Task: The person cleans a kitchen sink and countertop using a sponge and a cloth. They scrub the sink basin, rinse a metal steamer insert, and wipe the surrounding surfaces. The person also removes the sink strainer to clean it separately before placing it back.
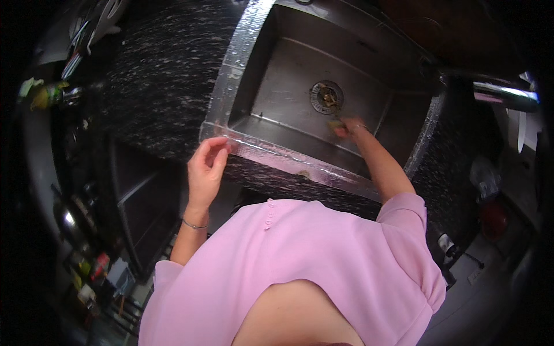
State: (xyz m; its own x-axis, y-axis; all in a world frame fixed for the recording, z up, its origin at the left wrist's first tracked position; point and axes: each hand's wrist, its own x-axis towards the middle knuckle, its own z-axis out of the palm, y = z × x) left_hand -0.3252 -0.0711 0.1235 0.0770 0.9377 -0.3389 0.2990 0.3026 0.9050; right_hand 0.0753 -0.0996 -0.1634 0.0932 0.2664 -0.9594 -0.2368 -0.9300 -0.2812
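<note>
My right hand (351, 127) reaches down into a stainless steel sink (285, 82), its fingers closed on a small yellowish-green pad that looks like a sponge (335, 126). Blur hides the pad's exact shape. Just beyond it is the round drain strainer (326, 97), with brownish food scraps (330, 100) in its middle. My left hand (210, 160) is at the sink's front left corner, fingers curled and thumb apart, with nothing seen in it. Its fingertips are at the shiny, wet-looking rim strip (298, 166); whether they touch it I cannot tell.
Dark speckled countertop (164, 78) surrounds the sink. A faucet (504, 91) juts in at the right. Utensils (80, 43) stand at the far left, above a bottle with a green and yellow label (47, 95). A clear plastic bag (484, 177) lies at the right.
</note>
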